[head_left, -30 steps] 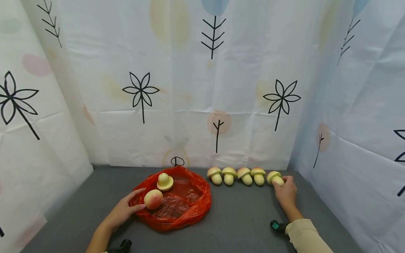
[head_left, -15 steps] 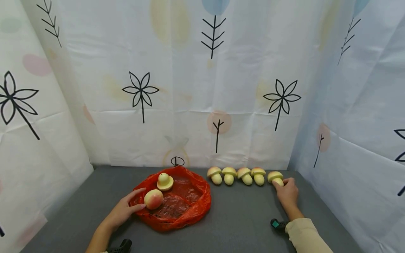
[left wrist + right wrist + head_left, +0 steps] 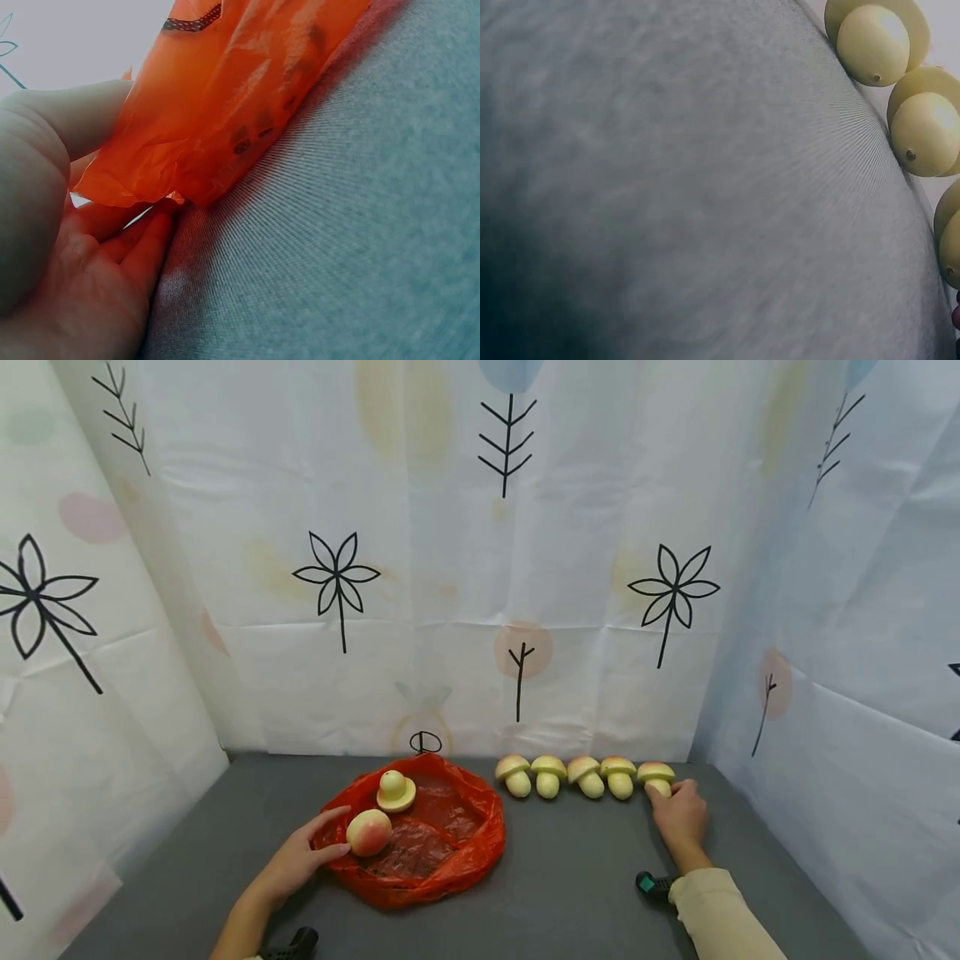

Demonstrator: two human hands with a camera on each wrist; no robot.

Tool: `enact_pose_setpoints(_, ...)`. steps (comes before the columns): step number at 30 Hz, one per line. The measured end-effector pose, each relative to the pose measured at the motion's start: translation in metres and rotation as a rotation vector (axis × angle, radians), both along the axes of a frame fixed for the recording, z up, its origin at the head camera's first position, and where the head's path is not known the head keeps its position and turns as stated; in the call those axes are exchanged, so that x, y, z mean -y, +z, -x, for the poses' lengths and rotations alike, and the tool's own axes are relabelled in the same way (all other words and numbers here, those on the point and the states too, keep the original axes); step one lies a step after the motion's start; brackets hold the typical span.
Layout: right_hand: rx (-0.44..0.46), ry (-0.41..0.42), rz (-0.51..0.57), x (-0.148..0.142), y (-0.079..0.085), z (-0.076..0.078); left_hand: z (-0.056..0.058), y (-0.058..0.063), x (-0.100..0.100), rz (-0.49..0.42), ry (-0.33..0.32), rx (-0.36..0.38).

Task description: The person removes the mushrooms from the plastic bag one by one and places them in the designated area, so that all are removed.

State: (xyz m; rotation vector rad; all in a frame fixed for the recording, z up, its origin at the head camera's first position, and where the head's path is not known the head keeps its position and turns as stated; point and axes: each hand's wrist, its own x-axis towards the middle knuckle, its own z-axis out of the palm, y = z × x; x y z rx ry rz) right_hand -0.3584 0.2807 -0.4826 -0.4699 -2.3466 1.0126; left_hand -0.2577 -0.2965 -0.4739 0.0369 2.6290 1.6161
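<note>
At the far right of the row, my right hand (image 3: pixel 678 822) pinches the stem of a toy mushroom (image 3: pixel 656 772). Its cap points away from me, close beside the neighbouring toy mushroom (image 3: pixel 619 777). My left hand (image 3: pixel 296 860) rests at the left rim of a red plastic bag (image 3: pixel 480 868), thumb and forefinger spread over the edge. Plastic hangs between the thumb and the lower fingers (image 3: pixel 150 247) in the left wrist view. Inside the bag lie a mushroom with its stem up (image 3: pixel 394 792) and one with its pinkish cap up (image 3: pixel 369 832).
Several toy mushrooms (image 3: pixel 548 777) lie in a row at the back of the grey table (image 3: pixel 562 885); some stems (image 3: pixel 874 45) show in the right wrist view. Patterned white cloth (image 3: pixel 450 685) stands behind the table and along both sides.
The mushroom in my right hand has turned straighter and come closer to its neighbour in the row. My left hand keeps its place at the bag. The head view has shifted slightly.
</note>
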Motion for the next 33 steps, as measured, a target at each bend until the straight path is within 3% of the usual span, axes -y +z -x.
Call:
enact_pose_setpoints(10,0.090,0.000,-0.037,0.002,0.012,0.000,0.002,-0.005,0.001,-0.007,0.002,-0.008)
enact_pose_setpoints(27,0.079,0.019,-0.045,0.001,0.012,-0.005,0.001,-0.002,0.003,0.003,-0.010,-0.015)
enact_pose_setpoints(33,0.048,0.031,0.004,-0.001,0.013,-0.009,0.001,-0.001,0.002,-0.001,-0.017,-0.016)
